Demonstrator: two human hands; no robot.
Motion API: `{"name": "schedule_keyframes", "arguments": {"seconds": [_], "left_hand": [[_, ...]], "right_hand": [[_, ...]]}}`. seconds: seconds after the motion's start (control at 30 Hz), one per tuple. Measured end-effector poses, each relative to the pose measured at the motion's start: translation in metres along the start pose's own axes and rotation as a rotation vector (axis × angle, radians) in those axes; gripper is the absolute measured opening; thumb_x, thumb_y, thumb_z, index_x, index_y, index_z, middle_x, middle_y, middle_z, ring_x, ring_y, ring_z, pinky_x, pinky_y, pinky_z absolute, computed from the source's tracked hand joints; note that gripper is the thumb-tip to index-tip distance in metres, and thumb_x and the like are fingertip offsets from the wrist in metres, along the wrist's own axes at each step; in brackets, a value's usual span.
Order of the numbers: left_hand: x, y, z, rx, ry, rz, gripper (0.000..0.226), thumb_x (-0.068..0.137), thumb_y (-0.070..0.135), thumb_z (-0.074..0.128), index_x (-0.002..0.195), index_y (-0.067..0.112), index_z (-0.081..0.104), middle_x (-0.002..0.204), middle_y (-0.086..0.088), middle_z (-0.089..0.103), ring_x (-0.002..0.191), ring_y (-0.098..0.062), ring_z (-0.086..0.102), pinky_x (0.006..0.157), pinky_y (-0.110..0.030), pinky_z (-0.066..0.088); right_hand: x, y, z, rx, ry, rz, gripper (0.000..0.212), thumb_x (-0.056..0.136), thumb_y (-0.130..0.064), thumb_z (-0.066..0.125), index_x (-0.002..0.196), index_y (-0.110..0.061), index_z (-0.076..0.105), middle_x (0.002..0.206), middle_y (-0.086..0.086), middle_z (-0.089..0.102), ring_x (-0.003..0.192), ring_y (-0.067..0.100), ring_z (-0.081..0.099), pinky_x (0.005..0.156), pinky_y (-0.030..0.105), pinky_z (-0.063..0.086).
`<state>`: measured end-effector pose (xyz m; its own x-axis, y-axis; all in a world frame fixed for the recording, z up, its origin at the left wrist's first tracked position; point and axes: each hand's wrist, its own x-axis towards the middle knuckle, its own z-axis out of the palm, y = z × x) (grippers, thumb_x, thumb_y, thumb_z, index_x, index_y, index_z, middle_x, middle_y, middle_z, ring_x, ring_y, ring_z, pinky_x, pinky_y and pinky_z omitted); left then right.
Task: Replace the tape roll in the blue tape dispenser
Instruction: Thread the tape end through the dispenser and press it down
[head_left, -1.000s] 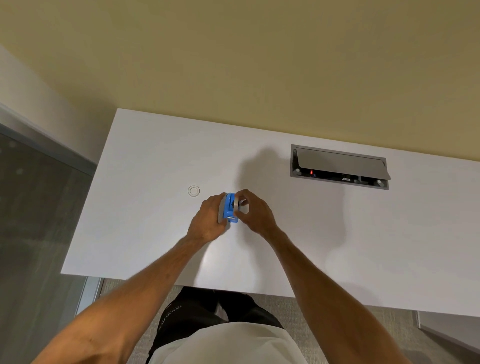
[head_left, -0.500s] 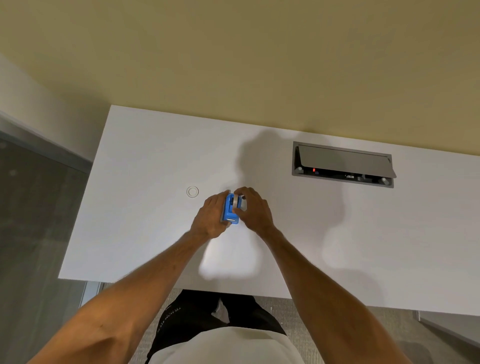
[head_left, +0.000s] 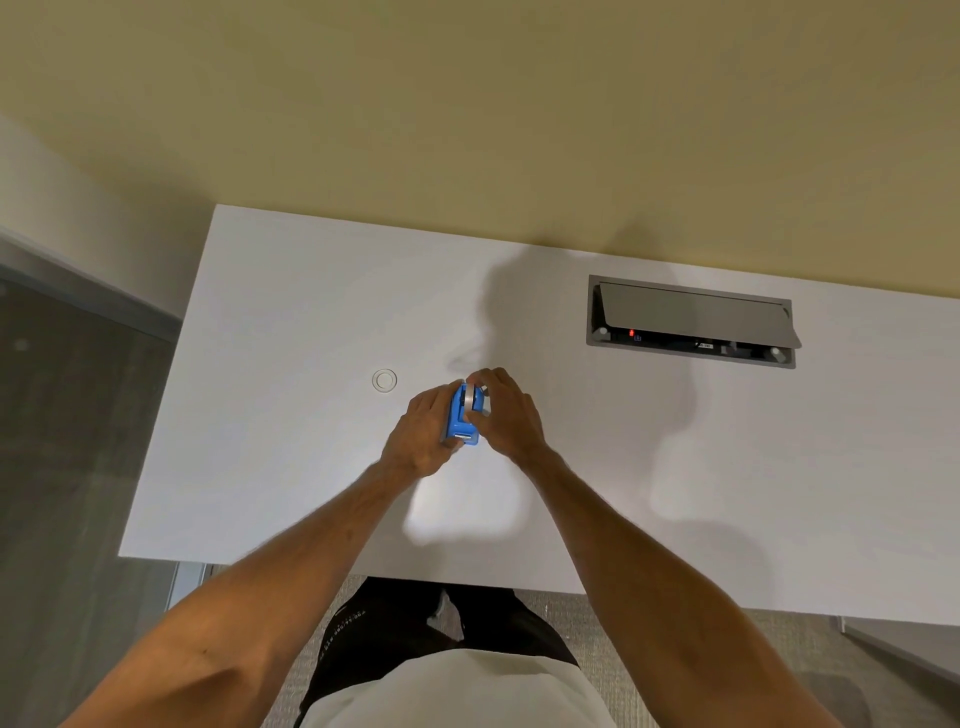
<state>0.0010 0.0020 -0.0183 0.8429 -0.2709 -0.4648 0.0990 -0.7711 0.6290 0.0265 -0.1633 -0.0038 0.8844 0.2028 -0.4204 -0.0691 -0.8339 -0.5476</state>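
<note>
Currently a small white ring is seen on the desk, left of the hands, well in from the left edge. Next, the left hand is wrapped around the left side of the blue tape dispenser, fingers closed on it. The dispenser's long axis runs from near edge toward far edge, above mid-desk. A tape roll is seen at its far top, pinched narrowly by the right hand from the right. Seating depth cannot be told. Both forearms are extended forward, converging. A cable hatch is set toward the far right.
</note>
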Motion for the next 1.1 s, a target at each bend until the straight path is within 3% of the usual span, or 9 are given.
{"name": "schedule_keyframes", "arguments": {"seconds": [0.3, 0.53, 0.97, 1.1], "left_hand": [[0.0003, -0.0012, 0.0029, -0.037, -0.016, -0.022, 0.068, 0.099, 0.024, 0.076, 0.158, 0.010, 0.044, 0.153, -0.009, 0.060, 0.141, -0.030, 0.058, 0.122, -0.046, 0.048], [0.0001, -0.0016, 0.0039, -0.044, -0.004, -0.013, 0.065, 0.097, 0.022, 0.078, 0.154, 0.007, 0.049, 0.147, -0.013, 0.065, 0.136, -0.030, 0.063, 0.122, -0.046, 0.049], [-0.0001, -0.0050, 0.0054, -0.029, -0.045, -0.094, 0.077, 0.100, 0.028, 0.075, 0.164, 0.014, 0.036, 0.155, -0.010, 0.059, 0.147, -0.030, 0.054, 0.123, -0.049, 0.048], [0.0010, -0.0053, 0.0051, -0.019, -0.053, -0.092, 0.078, 0.099, 0.030, 0.075, 0.164, 0.013, 0.036, 0.154, -0.011, 0.060, 0.146, -0.030, 0.055, 0.123, -0.048, 0.049]], "right_hand": [[0.0003, 0.0005, 0.0044, 0.029, 0.005, 0.022, 0.040, 0.099, -0.026, 0.070, 0.133, -0.012, 0.056, 0.132, 0.007, 0.061, 0.116, 0.025, 0.066, 0.102, 0.040, 0.057], [-0.0024, 0.0036, 0.0056, 0.100, 0.037, 0.049, 0.043, 0.100, -0.033, 0.070, 0.136, -0.013, 0.058, 0.136, 0.006, 0.063, 0.118, 0.022, 0.068, 0.104, 0.037, 0.058], [-0.0049, 0.0061, 0.0080, 0.137, 0.065, 0.058, 0.042, 0.102, -0.038, 0.067, 0.137, -0.016, 0.060, 0.137, 0.004, 0.065, 0.117, 0.021, 0.069, 0.102, 0.033, 0.058], [-0.0046, 0.0073, 0.0100, 0.132, 0.056, 0.090, 0.041, 0.100, -0.036, 0.070, 0.136, -0.020, 0.060, 0.139, 0.000, 0.061, 0.118, 0.020, 0.068, 0.102, 0.040, 0.057]]}}
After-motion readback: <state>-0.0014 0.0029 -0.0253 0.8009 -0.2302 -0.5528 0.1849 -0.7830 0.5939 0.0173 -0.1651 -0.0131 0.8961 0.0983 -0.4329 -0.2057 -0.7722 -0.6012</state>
